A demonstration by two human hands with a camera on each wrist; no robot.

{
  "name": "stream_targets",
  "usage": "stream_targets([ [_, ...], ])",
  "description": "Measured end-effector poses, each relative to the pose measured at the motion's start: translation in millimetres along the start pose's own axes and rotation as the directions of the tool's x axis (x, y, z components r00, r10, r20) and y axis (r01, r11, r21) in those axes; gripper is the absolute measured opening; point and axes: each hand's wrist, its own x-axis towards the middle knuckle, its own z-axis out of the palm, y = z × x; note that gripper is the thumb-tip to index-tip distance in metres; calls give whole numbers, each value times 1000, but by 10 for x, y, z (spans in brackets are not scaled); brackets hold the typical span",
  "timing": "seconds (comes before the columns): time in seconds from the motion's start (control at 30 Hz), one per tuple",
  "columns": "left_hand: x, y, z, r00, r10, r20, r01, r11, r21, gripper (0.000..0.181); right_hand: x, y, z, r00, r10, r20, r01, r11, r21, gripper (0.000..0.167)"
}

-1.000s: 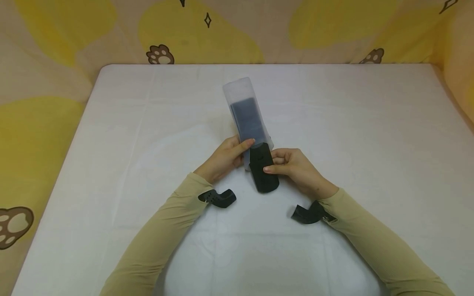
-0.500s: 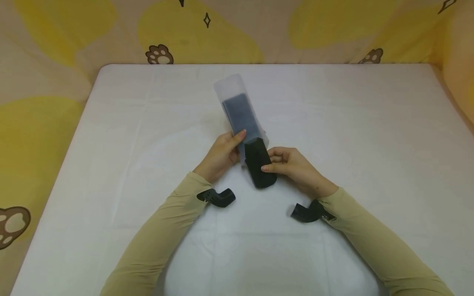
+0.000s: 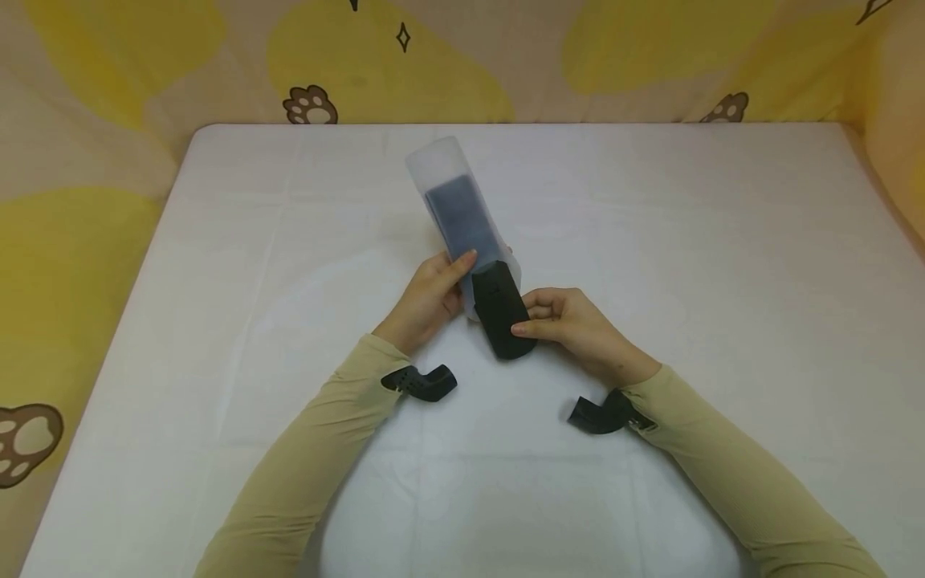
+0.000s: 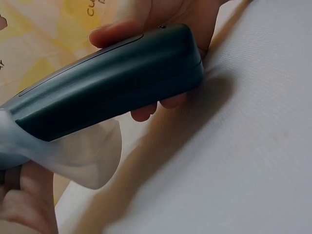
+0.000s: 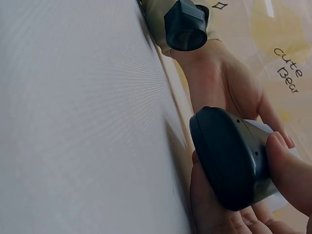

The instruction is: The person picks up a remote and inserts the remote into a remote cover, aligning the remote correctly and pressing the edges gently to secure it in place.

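Note:
A black, long handheld device (image 3: 503, 313), which looks like a remote control, lies partly inside a frosted, translucent sleeve (image 3: 439, 158). Through the sleeve a dark bluish shape shows; the bare end of the device sticks out toward the person. My left hand (image 3: 428, 293) grips the sleeve near its mouth, thumb on top and fingers beneath. With thumb and fingers, my right hand (image 3: 567, 325) pinches the bare end from the right. In the left wrist view the device (image 4: 122, 78) enters the sleeve (image 4: 92, 156), whose loose flap hangs below it. The right wrist view shows the device's rounded end (image 5: 224, 156).
A white-covered table (image 3: 686, 241) spreads under both hands. Behind it hangs a yellow and beige patterned cloth (image 3: 405, 64). Black camera mounts sit at the left wrist (image 3: 429, 384) and right wrist (image 3: 603, 413).
The sleeve and device have shifted left and away from the person, tilting further left. My left hand moved slightly up and left with them. My right hand stays nearly in place.

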Motion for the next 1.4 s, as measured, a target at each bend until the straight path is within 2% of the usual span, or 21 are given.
stream_targets([
  [0.57,-7,-26,0,999,-1,39,0,1000,25,27,0,25,2,1000,10,-13,-9,1000,20,29],
  [0.9,-12,-28,12,998,4,63,-7,999,43,39,-3,35,-3,1000,-5,-28,6,999,32,28],
  [1.4,-16,-36,21,997,6,78,-10,999,51,41,-7,29,-3,1000,0,-23,1,999,33,27],
])
